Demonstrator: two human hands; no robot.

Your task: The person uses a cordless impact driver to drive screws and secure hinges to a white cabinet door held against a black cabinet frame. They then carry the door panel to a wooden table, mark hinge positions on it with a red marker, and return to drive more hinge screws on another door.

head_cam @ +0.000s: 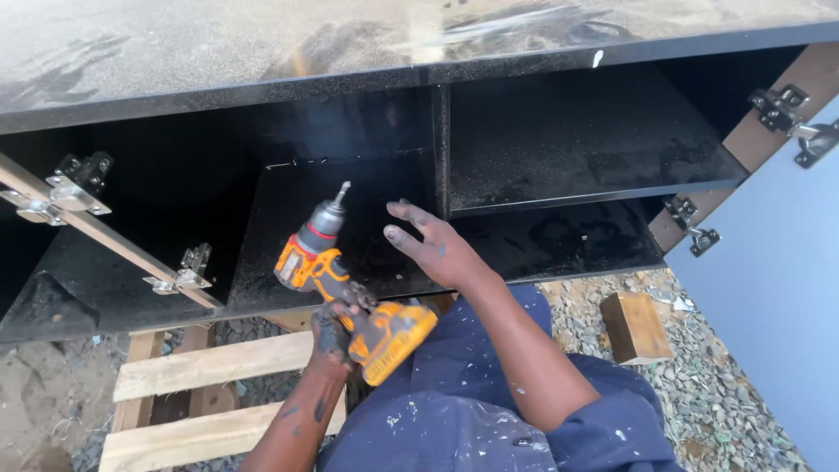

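My left hand (332, 330) grips the handle of a yellow and black cordless drill (350, 293), its bit pointing up and away into a black cabinet (350, 201). My right hand (433, 245) is held open just right of the drill, fingers spread near the cabinet's upright divider (441, 149), touching nothing that I can see. The cabinet lies open toward me, with a dusty shelf (577, 140) in its right half. I wear blue paint-spattered overalls.
Metal hinges (74, 188) sit on the left door edge and more hinges (791, 118) on the grey door at right. A wooden pallet (201, 393) lies under the cabinet at left. A wooden block (635, 328) rests on gravel at right.
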